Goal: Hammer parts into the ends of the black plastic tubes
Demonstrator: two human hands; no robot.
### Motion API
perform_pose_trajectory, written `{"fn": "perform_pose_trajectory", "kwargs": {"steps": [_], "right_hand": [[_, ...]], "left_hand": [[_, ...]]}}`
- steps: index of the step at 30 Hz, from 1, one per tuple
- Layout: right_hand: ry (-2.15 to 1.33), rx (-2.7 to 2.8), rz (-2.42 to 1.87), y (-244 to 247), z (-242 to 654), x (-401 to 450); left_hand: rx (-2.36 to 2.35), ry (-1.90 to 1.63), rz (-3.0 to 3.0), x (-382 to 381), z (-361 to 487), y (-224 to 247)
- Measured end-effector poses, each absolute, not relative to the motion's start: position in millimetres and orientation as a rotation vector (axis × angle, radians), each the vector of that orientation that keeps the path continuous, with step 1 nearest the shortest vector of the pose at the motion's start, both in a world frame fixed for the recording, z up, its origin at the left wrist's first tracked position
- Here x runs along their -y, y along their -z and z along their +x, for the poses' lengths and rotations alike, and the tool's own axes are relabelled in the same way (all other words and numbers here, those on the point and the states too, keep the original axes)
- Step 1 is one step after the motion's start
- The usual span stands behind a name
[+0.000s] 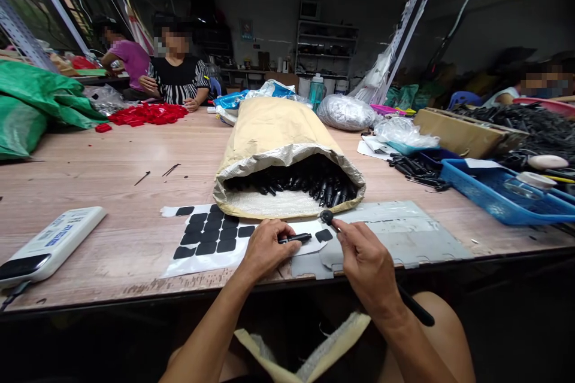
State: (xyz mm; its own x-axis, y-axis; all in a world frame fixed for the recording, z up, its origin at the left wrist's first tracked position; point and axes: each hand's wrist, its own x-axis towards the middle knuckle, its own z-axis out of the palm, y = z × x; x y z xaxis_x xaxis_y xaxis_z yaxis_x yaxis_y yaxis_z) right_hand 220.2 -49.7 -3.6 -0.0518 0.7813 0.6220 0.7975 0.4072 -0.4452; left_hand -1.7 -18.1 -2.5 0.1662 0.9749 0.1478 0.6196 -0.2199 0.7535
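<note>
My left hand [268, 246] is closed around a black pen-shaped piece [299, 238], its tip pointing right, above the edge of a white sheet. My right hand [369, 260] grips a black-handled tool [417, 305]; a dark round head [327, 216] shows beyond the fingertips. Just below that head lies a single black rounded-square pad [323, 236]. Left of my hands, rows of similar black pads [206, 235] sit on the white sheet [179, 267]. Behind both hands a tan sack [283, 125] lies with its mouth toward me, and many black pen-shaped pieces [330, 187] fill it.
A grey board [404, 233] lies at the table's front edge. On the left are a white power bank [54, 245], red pieces [146, 114] and a green bag [40, 102]. Blue trays [503, 197] and loose black parts [413, 169] stand right. Two people [177, 75] sit across the table.
</note>
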Motion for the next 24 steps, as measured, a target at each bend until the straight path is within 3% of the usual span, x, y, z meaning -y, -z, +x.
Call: {"fn": "perform_pose_trajectory", "kwargs": {"steps": [9,24], "right_hand": [[0.175,2.035,-1.424,30.2,284.9,14.6],[0.239,1.982,-1.456,39.0,285.2,12.5]], "left_hand": [[-1.460,-0.903,1.751,15.9,-7.1,2.2],[-1.442,-0.973,1.643,15.4,-6.6,3.9]]}}
